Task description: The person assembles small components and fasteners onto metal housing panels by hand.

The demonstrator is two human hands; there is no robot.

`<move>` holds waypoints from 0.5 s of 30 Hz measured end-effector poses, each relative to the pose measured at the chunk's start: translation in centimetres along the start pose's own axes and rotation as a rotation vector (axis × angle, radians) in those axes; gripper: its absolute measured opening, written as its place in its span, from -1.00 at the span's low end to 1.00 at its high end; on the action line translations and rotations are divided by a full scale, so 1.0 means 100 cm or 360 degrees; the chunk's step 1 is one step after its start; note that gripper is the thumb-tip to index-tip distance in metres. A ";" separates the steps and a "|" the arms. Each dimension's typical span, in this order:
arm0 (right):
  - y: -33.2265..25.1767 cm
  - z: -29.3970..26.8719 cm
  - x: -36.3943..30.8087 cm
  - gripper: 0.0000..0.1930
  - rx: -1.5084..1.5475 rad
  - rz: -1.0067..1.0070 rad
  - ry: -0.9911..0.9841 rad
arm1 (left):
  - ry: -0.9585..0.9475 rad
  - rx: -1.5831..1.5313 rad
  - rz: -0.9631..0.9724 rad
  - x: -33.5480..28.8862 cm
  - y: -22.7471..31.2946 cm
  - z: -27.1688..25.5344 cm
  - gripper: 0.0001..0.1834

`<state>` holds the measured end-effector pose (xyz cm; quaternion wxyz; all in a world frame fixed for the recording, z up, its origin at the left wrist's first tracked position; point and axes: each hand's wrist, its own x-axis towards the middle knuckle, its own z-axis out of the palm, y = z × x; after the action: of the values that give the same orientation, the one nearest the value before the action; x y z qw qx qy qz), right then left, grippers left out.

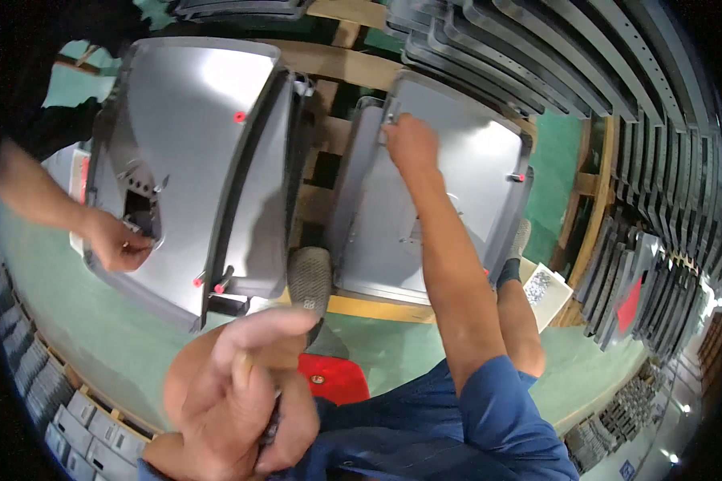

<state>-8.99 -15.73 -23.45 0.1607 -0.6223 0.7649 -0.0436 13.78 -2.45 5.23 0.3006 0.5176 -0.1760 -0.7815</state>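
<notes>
Right hand [410,143] stretched up to the upper centre of the frame, fingers curled over the top left corner of a grey sheet-metal panel [425,216] and gripping its edge. Panel lying on a wooden pallet [341,60], right of centre, with a small red plug [521,177] on a stud at its right edge. Left hand [233,393] close to the lens at bottom centre, blurred, clenched around something small and dark; cannot tell what. Just beyond it a grey shoe [310,280] and a red stool seat [333,378] on the green floor [96,321].

At upper left a second, larger grey panel [192,144], glossy, with a red dot [239,117] near its top middle and another red plug [198,281] low on its edge. At its left side a co-worker's hand [120,243], coming in from the left edge, pinching at a dark cut-out [140,204].

Right of centre, beside the pallet, a small white open box [539,287] of tiny pale parts. At far right a red tag [630,305], roughly triangular, among racked grey metal strips [658,120] curving along the upper right rim. At lower left, rows of stacked grey parts [48,393].
</notes>
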 end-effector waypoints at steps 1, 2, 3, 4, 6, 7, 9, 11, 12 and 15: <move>-0.013 -0.026 -0.013 -0.80 0.0323 -0.0029 0.0107 | -0.0095 -0.0054 -0.0054 -0.006 0.007 0.002 -0.53; -0.031 -0.052 -0.034 -0.74 0.0639 -0.0061 0.0204 | -0.0052 -0.0039 -0.0014 -0.013 0.009 0.003 -0.53; -0.053 -0.084 -0.058 -0.74 0.1132 -0.0028 0.0028 | -0.0045 -0.0102 0.0012 -0.021 0.008 0.005 -0.52; -0.069 -0.114 -0.086 -0.73 0.1600 0.0017 -0.0163 | -0.0057 -0.0170 0.0028 -0.026 0.006 0.004 -0.50; -0.090 -0.165 -0.147 -0.79 0.2144 0.0015 -0.0407 | -0.0163 -0.0022 0.0132 -0.028 0.004 0.001 -0.49; -0.093 -0.180 -0.164 -0.81 0.2167 0.0012 -0.0610 | -0.0188 0.0143 0.0188 -0.025 0.003 0.000 -0.47; -0.088 -0.204 -0.196 -0.83 0.2155 -0.0034 -0.0722 | -0.0183 -0.0018 0.0081 -0.033 -0.005 0.007 -0.44; -0.083 -0.210 -0.218 -0.80 0.2222 -0.0581 -0.0570 | -0.0103 0.0244 0.0155 -0.038 -0.013 0.012 -0.40; -0.084 -0.217 -0.227 -0.80 0.2121 -0.0603 -0.0627 | -0.0037 0.0282 0.0146 -0.043 -0.017 0.015 -0.39; -0.095 -0.206 -0.254 -0.79 0.2257 -0.0577 -0.0590 | 0.0029 0.0364 0.0317 -0.052 -0.033 0.019 -0.43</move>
<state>-1.88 3.92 3.39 0.6391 -0.4831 0.3995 -0.4457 12.57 3.36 7.74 0.3173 0.5354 -0.3118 -0.7179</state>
